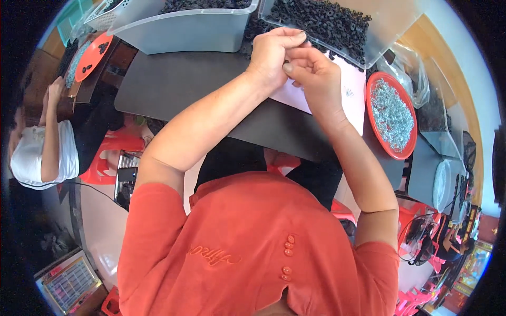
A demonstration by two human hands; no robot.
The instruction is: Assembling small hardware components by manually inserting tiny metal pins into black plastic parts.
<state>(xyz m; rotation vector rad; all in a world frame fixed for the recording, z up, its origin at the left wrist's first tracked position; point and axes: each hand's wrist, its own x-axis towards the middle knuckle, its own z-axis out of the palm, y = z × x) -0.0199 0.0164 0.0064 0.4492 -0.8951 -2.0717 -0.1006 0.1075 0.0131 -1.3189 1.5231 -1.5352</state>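
Note:
My left hand [270,57] is closed in a pinch over the table, with a small black part [307,40] just showing at its fingertips. Close against it, my right hand [320,81] has its thumb and fingers drawn together; what they hold, if anything, is too small to make out. Both hands are above a pale sheet [292,97] on the dark table [179,79]. Just beyond them, a clear plastic bin [392,37] contains a heap of small black ring-like parts [327,23]. Right of my right hand, a red plate [370,113] bears many small silvery metal pieces [392,116].
Another translucent bin [184,34] with black parts stands at the far left of the table. Clear plastic bags [414,79] lie behind the red plate. At the left, a person in a white top [45,150] sits by another red plate [87,66]. Red stools surround the tables.

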